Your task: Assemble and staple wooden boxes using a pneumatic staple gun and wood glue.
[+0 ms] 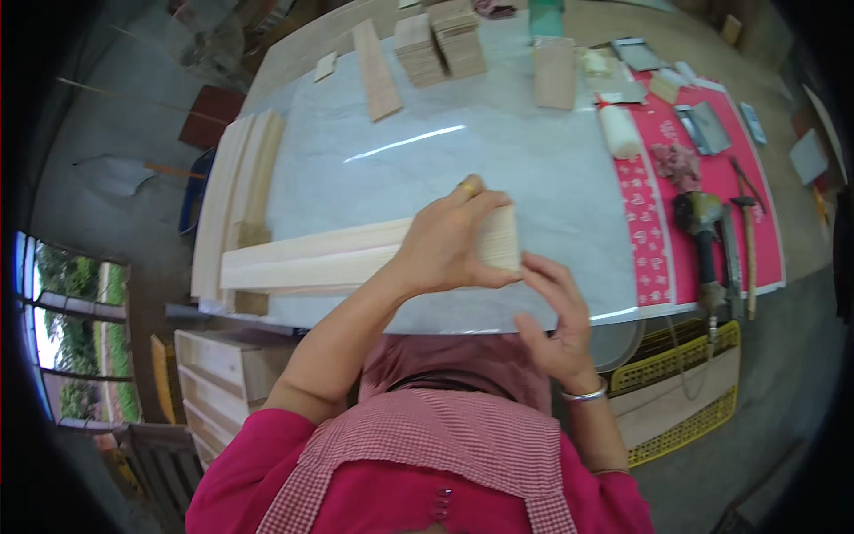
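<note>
A long pale wooden board (pixel 329 258) lies left to right near the front of the table, perhaps several strips stacked together. My left hand (pixel 449 236) spans it close to its right end, thumb along the near edge and fingers over the far edge. At the near right corner, the fingertips of my right hand (pixel 565 325) are by the wood, with thumb and fingers apart. The board's left end meets a small wood block (pixel 250 303) and a stack of long boards (pixel 233 191) at the table's left edge.
Thin wood pieces (pixel 418 53) stand stacked at the back, near a loose strip (pixel 377 71). On a pink cloth (pixel 654 222) at right lie a power tool (pixel 703 222), a hammer (pixel 745 231) and a white roll (pixel 618 132). A yellow basket (pixel 725 356) stands below right.
</note>
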Demonstrator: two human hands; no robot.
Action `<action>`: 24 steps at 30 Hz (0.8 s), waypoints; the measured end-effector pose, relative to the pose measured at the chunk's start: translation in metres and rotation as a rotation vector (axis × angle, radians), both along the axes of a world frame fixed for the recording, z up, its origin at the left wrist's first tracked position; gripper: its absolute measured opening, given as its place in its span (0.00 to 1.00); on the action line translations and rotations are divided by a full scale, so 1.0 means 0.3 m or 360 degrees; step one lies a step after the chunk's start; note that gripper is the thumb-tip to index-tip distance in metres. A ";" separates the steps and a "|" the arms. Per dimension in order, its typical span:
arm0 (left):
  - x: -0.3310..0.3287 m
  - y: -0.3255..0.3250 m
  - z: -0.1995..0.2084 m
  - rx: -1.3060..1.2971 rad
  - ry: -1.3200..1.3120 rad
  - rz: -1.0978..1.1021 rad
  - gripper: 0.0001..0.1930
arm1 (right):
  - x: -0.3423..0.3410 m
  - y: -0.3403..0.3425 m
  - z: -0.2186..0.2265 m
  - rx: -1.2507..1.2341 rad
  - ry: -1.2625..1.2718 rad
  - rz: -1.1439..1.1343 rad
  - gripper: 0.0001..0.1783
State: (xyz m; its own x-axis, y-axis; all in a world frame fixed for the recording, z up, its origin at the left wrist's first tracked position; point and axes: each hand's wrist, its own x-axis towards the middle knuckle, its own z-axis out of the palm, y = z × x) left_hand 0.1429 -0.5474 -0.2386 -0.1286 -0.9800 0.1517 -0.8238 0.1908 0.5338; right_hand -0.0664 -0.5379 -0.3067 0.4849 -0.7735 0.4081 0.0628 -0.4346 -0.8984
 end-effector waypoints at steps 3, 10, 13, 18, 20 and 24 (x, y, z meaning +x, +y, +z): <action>0.010 0.012 -0.015 0.0017 0.0001 0.0004 0.37 | 0.021 -0.010 -0.014 -0.0046 0.0075 -0.0098 0.23; 0.015 0.017 -0.001 0.0022 -0.0019 0.0012 0.37 | -0.110 -0.323 -0.001 -0.0677 0.0544 -0.0751 0.14; -0.014 -0.005 0.000 -0.0053 -0.0049 -0.0065 0.37 | -0.338 -0.646 0.003 -0.0974 0.1156 -0.1299 0.07; 0.014 0.004 -0.009 -0.0117 -0.0092 0.0001 0.38 | -0.328 -0.959 -0.139 -0.0316 0.1966 -0.1080 0.10; -0.017 0.002 0.005 -0.0073 -0.0046 -0.0017 0.37 | -0.303 -0.944 -0.118 -0.0321 0.1994 -0.1043 0.12; -0.044 -0.005 0.008 0.0046 0.0026 0.0062 0.36 | -0.343 -0.907 -0.153 -0.0400 0.1890 -0.1289 0.11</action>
State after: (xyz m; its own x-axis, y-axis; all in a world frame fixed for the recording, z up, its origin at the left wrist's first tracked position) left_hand 0.1298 -0.5489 -0.2362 -0.0883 -0.9882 0.1250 -0.8214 0.1432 0.5521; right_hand -0.1693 -0.8101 -0.3526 0.1011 -0.9632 0.2491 -0.9798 -0.1398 -0.1429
